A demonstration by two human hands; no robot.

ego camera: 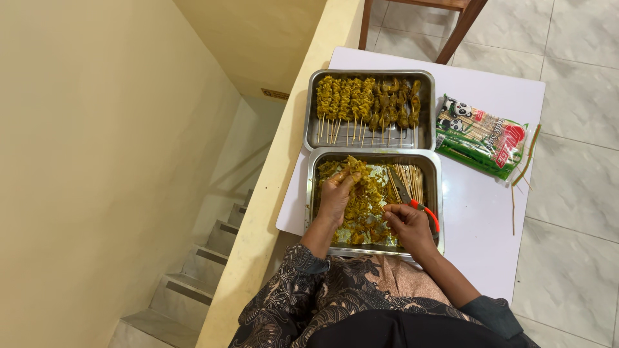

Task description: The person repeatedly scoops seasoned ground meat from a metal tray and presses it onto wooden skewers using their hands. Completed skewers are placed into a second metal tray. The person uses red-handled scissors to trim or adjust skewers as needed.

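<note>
A person seated at a white counter [477,212] works over a shallow stainless-steel tray [440,193] heaped with lumpy, turmeric-yellow pieces of meat [364,206]. The left hand [335,196] reaches into the pile, its fingers pinched together on a glistening yellow piece near the tray's far left corner. The right hand [409,225] rests at the tray's near right side, fingers closed on a thin bamboo skewer [385,207], its tip just touching the meat. A loose bundle of pale bare sticks [411,179] lies in the tray's right end, with red-handled scissors [419,206] across them. Just beyond, touching end to end, a second steel tray [427,129] holds a neat row of finished skewers [367,103], knobbly yellow ones at left and darker brown ones at right, their wooden stems pointing toward the person. A crinkled green-and-red plastic packet of sticks [480,136] sits on the counter to the right, stray sticks beside it. Left of the counter, a cream wall ledge drops to a tiled staircase [193,277]
</note>
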